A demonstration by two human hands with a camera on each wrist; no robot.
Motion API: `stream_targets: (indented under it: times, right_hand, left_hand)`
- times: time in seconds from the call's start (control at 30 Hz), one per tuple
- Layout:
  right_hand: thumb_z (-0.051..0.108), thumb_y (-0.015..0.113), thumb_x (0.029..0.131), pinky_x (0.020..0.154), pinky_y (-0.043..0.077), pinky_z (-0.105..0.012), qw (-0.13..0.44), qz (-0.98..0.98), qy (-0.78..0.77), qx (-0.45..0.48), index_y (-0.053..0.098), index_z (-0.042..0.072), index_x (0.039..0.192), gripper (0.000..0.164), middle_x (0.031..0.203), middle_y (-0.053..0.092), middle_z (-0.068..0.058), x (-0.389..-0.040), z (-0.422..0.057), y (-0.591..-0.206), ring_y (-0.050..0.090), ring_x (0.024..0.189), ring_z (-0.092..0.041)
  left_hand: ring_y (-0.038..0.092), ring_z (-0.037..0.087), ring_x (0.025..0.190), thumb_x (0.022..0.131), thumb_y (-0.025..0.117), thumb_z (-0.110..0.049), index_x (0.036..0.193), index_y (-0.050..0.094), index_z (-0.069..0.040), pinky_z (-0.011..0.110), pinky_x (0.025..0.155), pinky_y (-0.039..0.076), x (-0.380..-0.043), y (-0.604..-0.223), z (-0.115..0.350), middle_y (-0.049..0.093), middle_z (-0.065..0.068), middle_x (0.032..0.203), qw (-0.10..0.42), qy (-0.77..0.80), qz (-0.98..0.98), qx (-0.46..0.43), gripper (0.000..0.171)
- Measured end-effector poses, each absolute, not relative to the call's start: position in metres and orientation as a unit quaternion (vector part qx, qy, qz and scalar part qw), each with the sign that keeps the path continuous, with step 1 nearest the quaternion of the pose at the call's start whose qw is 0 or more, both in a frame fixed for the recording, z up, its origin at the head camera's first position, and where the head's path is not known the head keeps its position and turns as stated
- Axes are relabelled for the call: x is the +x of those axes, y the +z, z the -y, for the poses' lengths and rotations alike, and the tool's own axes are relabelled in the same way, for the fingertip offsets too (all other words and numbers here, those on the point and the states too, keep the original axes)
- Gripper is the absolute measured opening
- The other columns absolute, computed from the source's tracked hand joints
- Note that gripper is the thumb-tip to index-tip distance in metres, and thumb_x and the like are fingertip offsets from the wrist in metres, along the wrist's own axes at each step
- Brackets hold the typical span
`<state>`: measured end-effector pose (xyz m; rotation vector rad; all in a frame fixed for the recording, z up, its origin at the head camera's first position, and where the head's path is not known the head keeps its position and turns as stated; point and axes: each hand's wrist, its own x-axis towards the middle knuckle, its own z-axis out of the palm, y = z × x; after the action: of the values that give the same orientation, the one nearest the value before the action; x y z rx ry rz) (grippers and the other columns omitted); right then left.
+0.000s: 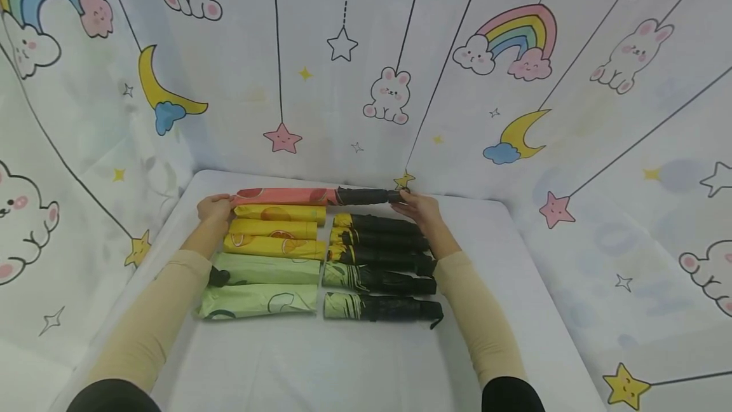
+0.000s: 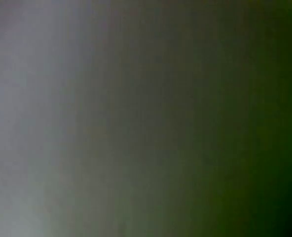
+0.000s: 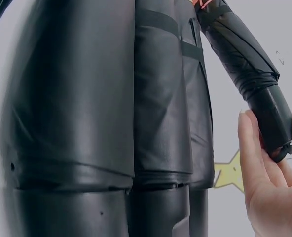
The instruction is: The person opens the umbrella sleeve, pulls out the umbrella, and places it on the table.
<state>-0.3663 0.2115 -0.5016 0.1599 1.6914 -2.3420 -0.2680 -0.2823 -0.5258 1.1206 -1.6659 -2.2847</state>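
At the back of the table lies a red patterned sleeve (image 1: 286,196), in line with a black folded umbrella (image 1: 366,197); whether the umbrella's end is inside it I cannot tell. My left hand (image 1: 215,207) grips the sleeve's left end. My right hand (image 1: 420,210) holds the umbrella's handle end, with fingers and thumb on either side of the handle (image 3: 272,116) in the right wrist view. In front lie yellow sleeves (image 1: 274,247) and green sleeves (image 1: 263,301), each row paired with a black folded umbrella (image 1: 380,308) on the right. The left wrist view is a dark, greenish blur.
A white table (image 1: 274,367) carries the rows, its far edge just behind the red sleeve. White cloth walls (image 1: 229,81) printed with rabbits, stars and rainbows stand around it. Several black umbrellas (image 3: 161,98) fill the left of the right wrist view.
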Motion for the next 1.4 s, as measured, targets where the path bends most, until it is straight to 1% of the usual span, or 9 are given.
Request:
stream_targets:
  times: [0.07, 0.17, 0.3, 0.4, 0.53, 0.63, 0.93, 1.2, 1.4]
  right_hand:
    - [0.005, 0.072, 0.098, 0.104, 0.055, -0.052, 0.124, -0.581, -0.802, 0.059, 0.05, -0.016, 0.142, 0.054, 0.105, 0.075, -0.014, -0.366, -0.213, -0.501, 0.071, 0.111, -0.042]
    - [0.006, 0.074, 0.097, 0.102, 0.056, -0.051, 0.122, -0.582, -0.801, 0.066, 0.056, -0.014, 0.136, 0.048, 0.107, 0.075, -0.015, -0.367, -0.215, -0.501, 0.072, 0.11, -0.042]
    - [0.007, 0.076, 0.096, 0.1, 0.057, -0.051, 0.117, -0.583, -0.8, 0.075, 0.062, -0.01, 0.129, 0.039, 0.108, 0.076, -0.016, -0.367, -0.218, -0.501, 0.074, 0.106, -0.039]
    - [0.007, 0.076, 0.096, 0.099, 0.058, -0.05, 0.115, -0.583, -0.801, 0.078, 0.062, -0.01, 0.127, 0.037, 0.106, 0.076, -0.015, -0.366, -0.221, -0.5, 0.076, 0.102, -0.037]
    - [0.006, 0.075, 0.096, 0.098, 0.059, -0.05, 0.111, -0.583, -0.801, 0.079, 0.06, -0.012, 0.128, 0.04, 0.103, 0.076, -0.015, -0.366, -0.224, -0.501, 0.076, 0.099, -0.036]
    - [0.006, 0.075, 0.096, 0.099, 0.059, -0.05, 0.11, -0.583, -0.801, 0.078, 0.058, -0.013, 0.131, 0.043, 0.105, 0.076, -0.014, -0.366, -0.227, -0.501, 0.076, 0.101, -0.037]
    - [0.009, 0.075, 0.097, 0.1, 0.058, -0.047, 0.107, -0.602, -0.788, 0.074, 0.056, -0.013, 0.137, 0.049, 0.112, 0.072, -0.015, -0.363, -0.24, -0.502, 0.075, 0.105, -0.034]
    - [0.006, 0.073, 0.098, 0.106, 0.054, -0.051, 0.103, -0.594, -0.794, 0.079, 0.052, -0.013, 0.14, 0.051, 0.109, 0.073, -0.014, -0.36, -0.247, -0.501, 0.07, 0.115, -0.04]
    - [0.003, 0.074, 0.097, 0.105, 0.053, -0.052, 0.103, -0.588, -0.799, 0.079, 0.058, -0.013, 0.132, 0.041, 0.103, 0.074, -0.014, -0.362, -0.256, -0.504, 0.074, 0.107, -0.038]
  left_hand:
    - [0.065, 0.008, 0.086, 0.105, 0.051, -0.002, 0.126, 0.06, -0.01, 0.021, 0.08, 0.059, -0.268, -0.527, 0.284, 0.064, -0.002, 0.106, 0.052, -0.752, 0.544, 0.369, 0.024]
    - [0.065, 0.008, 0.086, 0.105, 0.053, -0.002, 0.133, 0.059, -0.009, 0.022, 0.085, 0.059, -0.268, -0.528, 0.286, 0.064, -0.003, 0.107, 0.051, -0.753, 0.541, 0.371, 0.03]
    - [0.065, 0.008, 0.089, 0.106, 0.053, -0.003, 0.144, 0.055, -0.01, 0.024, 0.085, 0.059, -0.266, -0.528, 0.287, 0.063, -0.005, 0.11, 0.044, -0.753, 0.545, 0.368, 0.038]
    - [0.065, 0.009, 0.091, 0.107, 0.051, -0.004, 0.146, 0.054, -0.009, 0.024, 0.085, 0.059, -0.265, -0.528, 0.286, 0.063, -0.005, 0.112, 0.045, -0.754, 0.545, 0.365, 0.04]
    - [0.066, 0.007, 0.088, 0.107, 0.051, -0.003, 0.137, 0.058, -0.01, 0.021, 0.086, 0.06, -0.263, -0.527, 0.285, 0.063, -0.004, 0.111, 0.051, -0.755, 0.541, 0.368, 0.032]
    - [0.067, 0.007, 0.086, 0.106, 0.052, -0.002, 0.129, 0.06, -0.012, 0.02, 0.086, 0.06, -0.263, -0.527, 0.286, 0.064, -0.004, 0.109, 0.054, -0.754, 0.539, 0.371, 0.026]
    - [0.068, 0.006, 0.085, 0.105, 0.054, -0.003, 0.116, 0.062, -0.014, 0.019, 0.082, 0.06, -0.264, -0.527, 0.287, 0.067, -0.006, 0.103, 0.049, -0.751, 0.543, 0.374, 0.018]
    - [0.07, 0.007, 0.081, 0.104, 0.054, -0.001, 0.119, 0.062, -0.011, 0.02, 0.085, 0.061, -0.266, -0.529, 0.288, 0.068, -0.003, 0.101, 0.058, -0.759, 0.527, 0.378, 0.019]
    - [0.069, 0.007, 0.082, 0.105, 0.052, -0.001, 0.114, 0.062, -0.014, 0.02, 0.085, 0.061, -0.267, -0.529, 0.288, 0.066, -0.004, 0.101, 0.056, -0.756, 0.531, 0.377, 0.019]
